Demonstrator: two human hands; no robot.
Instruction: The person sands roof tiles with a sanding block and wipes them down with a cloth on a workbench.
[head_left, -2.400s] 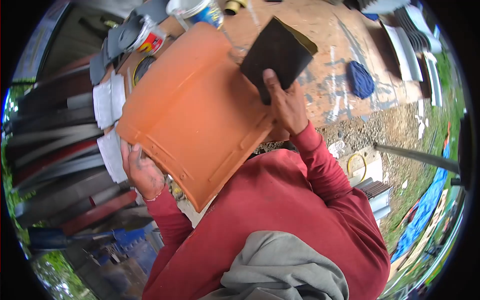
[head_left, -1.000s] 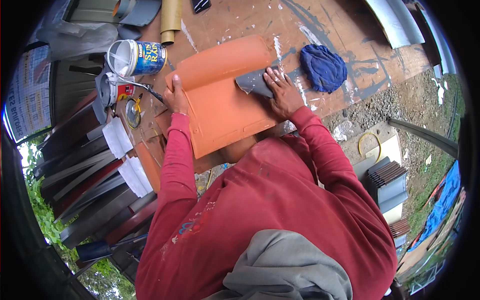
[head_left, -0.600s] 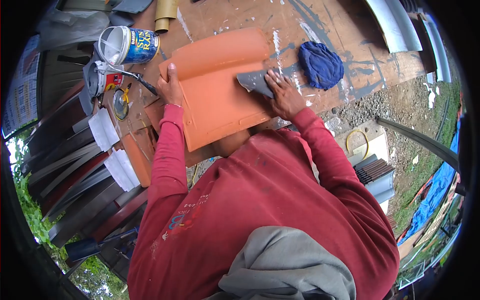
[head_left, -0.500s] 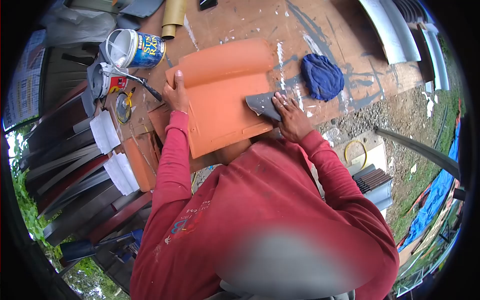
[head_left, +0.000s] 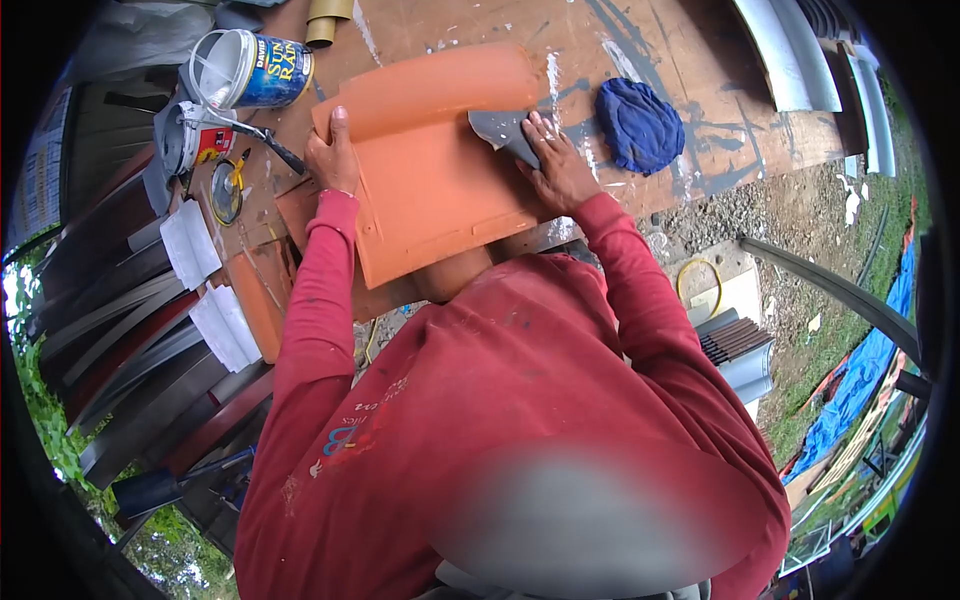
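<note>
An orange roof tile with a raised, rounded far end lies on the wooden table in front of me. My left hand grips its left edge near that end, thumb on top and the other fingers largely out of sight. On the right edge of the tile, my right hand presses a dark grey sheet of sandpaper against the surface. The sheet's free end sticks out to the left of the fingers. A crumpled blue cloth rests on the table to the right of this hand.
Left of the tile stand a blue paint bucket, a smaller red-and-white can and a paintbrush. Metal profiles lie at the table's right end. Stacked dark panels fill the left side.
My right hand and the sandpaper have moved away from my body along the tile's right side, toward the rounded end. My left hand keeps its hold. The view has shifted slightly.
</note>
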